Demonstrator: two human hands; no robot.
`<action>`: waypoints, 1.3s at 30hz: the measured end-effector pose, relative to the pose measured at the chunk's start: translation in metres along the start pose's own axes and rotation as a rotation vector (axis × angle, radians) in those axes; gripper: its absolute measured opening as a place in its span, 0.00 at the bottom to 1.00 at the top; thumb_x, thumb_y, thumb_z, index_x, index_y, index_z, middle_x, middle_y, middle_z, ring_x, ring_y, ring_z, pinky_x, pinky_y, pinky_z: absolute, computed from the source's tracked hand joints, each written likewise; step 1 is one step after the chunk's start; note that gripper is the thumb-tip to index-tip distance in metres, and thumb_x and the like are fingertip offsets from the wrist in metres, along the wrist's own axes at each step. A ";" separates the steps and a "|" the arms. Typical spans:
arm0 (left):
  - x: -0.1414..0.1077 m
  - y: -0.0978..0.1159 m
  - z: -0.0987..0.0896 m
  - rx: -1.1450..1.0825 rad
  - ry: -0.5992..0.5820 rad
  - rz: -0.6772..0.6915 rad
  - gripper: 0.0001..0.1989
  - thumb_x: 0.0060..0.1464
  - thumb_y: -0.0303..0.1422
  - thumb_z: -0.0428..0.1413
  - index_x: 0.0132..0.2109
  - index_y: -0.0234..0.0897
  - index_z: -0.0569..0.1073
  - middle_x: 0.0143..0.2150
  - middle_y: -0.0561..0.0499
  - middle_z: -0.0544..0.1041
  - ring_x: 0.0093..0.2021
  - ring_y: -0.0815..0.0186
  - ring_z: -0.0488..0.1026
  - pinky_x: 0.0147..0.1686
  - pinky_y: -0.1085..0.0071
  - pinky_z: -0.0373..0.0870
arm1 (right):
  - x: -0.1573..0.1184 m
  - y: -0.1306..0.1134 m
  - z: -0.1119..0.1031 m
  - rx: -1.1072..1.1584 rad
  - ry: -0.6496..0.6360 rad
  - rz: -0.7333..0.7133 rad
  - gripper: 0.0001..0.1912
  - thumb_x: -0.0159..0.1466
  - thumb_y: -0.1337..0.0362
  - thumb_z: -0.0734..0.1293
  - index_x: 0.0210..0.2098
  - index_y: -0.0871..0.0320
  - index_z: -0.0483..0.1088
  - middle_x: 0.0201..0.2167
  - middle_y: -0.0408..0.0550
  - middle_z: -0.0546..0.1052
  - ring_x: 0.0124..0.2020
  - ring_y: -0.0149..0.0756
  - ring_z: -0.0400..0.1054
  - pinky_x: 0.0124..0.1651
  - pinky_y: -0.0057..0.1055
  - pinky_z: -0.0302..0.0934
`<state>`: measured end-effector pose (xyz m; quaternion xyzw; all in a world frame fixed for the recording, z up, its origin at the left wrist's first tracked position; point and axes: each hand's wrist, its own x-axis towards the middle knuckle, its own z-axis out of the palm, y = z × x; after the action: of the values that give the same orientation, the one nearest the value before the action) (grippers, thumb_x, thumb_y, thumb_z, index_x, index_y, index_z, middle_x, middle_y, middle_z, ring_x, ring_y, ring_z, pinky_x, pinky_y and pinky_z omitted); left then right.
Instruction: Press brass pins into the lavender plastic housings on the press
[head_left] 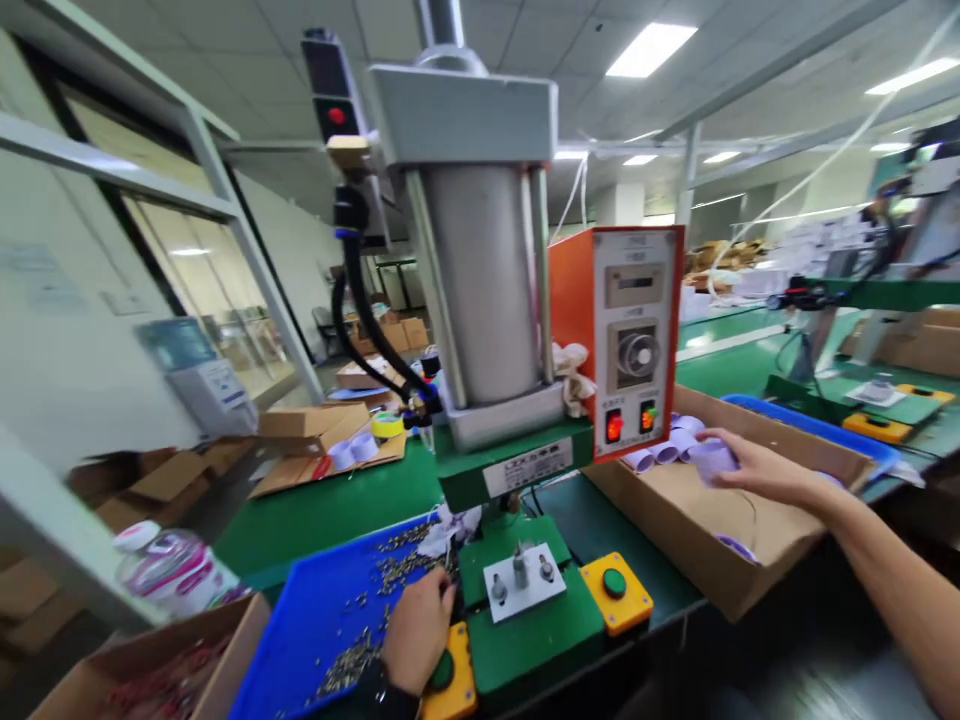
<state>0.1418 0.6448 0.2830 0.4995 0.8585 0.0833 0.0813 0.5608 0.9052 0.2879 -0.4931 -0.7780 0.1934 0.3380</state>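
My right hand (pixel 757 468) is closed on a light purple ring (pixel 712 462), a short hollow cylinder, above the cardboard box (pixel 780 585) on the right. Several like rings (pixel 666 450) lie at the back of that box. My left hand (pixel 418 630) is between the blue tray (pixel 289 620) and the left yellow button box (pixel 459 680), near the green press base. Its fingers are curled together; anything in them is hidden. Small metal parts (pixel 349 662) lie scattered in the tray. A metal fixture plate (pixel 525 583) with upright pins sits under the press (pixel 487 280).
An orange control box (pixel 615 340) is beside the press. A second yellow button box (pixel 616 592) stands right of the base. At lower left are a carton of red parts (pixel 169 680) and a plastic bottle (pixel 172 570). Another press station (pixel 877 390) stands further right.
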 end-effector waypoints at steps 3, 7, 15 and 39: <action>-0.002 -0.001 0.004 -0.011 0.015 -0.024 0.09 0.59 0.30 0.48 0.36 0.38 0.73 0.37 0.48 0.80 0.41 0.64 0.75 0.37 0.72 0.60 | -0.033 -0.062 0.041 0.566 0.040 -0.041 0.35 0.57 0.57 0.70 0.62 0.52 0.58 0.56 0.55 0.70 0.52 0.45 0.69 0.52 0.38 0.65; -0.002 -0.005 0.010 -0.010 0.034 -0.017 0.08 0.59 0.30 0.49 0.35 0.38 0.73 0.37 0.49 0.80 0.39 0.65 0.74 0.37 0.73 0.59 | -0.079 -0.156 0.121 1.054 -0.081 -0.036 0.38 0.57 0.55 0.70 0.63 0.53 0.53 0.52 0.53 0.72 0.47 0.44 0.72 0.50 0.38 0.67; 0.001 -0.014 0.016 -0.015 0.070 -0.002 0.08 0.59 0.29 0.51 0.32 0.39 0.72 0.33 0.51 0.79 0.35 0.67 0.74 0.33 0.74 0.57 | -0.077 -0.205 0.172 1.116 -0.257 -0.128 0.36 0.58 0.61 0.70 0.62 0.53 0.52 0.54 0.51 0.72 0.52 0.40 0.68 0.55 0.36 0.63; -0.069 -0.023 0.014 -0.012 0.485 0.429 0.11 0.62 0.36 0.47 0.39 0.42 0.73 0.38 0.50 0.78 0.40 0.62 0.74 0.39 0.68 0.72 | -0.096 -0.204 0.177 0.601 -0.205 -0.262 0.33 0.58 0.64 0.66 0.61 0.56 0.54 0.56 0.53 0.70 0.56 0.42 0.66 0.59 0.41 0.59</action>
<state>0.1596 0.5745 0.2682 0.6342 0.7274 0.2202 -0.1422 0.3316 0.7353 0.2616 -0.2455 -0.7727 0.4176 0.4102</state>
